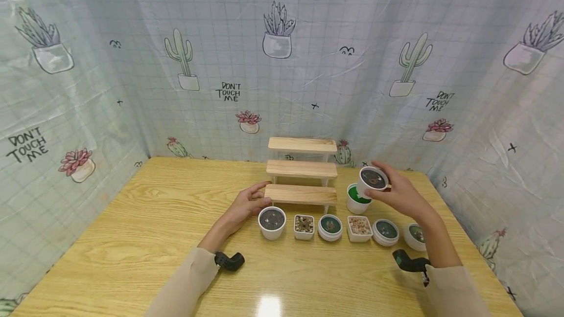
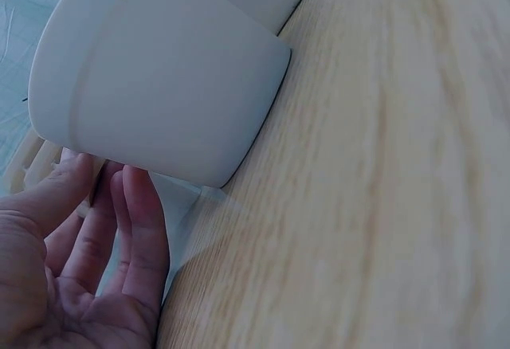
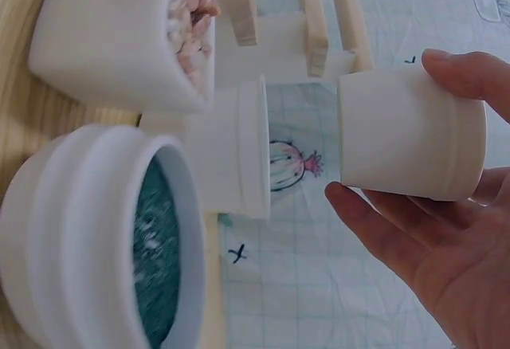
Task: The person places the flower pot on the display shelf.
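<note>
A round white pot [image 1: 373, 180] with a dark filling is held up by my right hand [image 1: 401, 194]. Thumb and fingers grip its sides, as the right wrist view also shows. Just below it, apart from it, a white pot [image 1: 358, 204] with a bright green inside stands on the table. My left hand [image 1: 244, 207] holds the left end of the lowest step of a three-step wooden shelf stand [image 1: 300, 193], thumb in front and fingers behind. Near that hand stands another white pot [image 1: 271, 222] with a dark filling; its wall [image 2: 175, 78] hides part of the grip in the left wrist view.
Along the stand's front are a square pot of pebbles [image 1: 304, 227], a round green-filled pot [image 1: 330, 227], a square pot of pinkish stones [image 1: 359, 229], and two more round pots, one [image 1: 386, 232] beside the other [image 1: 415, 237]. A printed curtain [image 1: 308, 92] hangs behind the wooden table [image 1: 132, 238].
</note>
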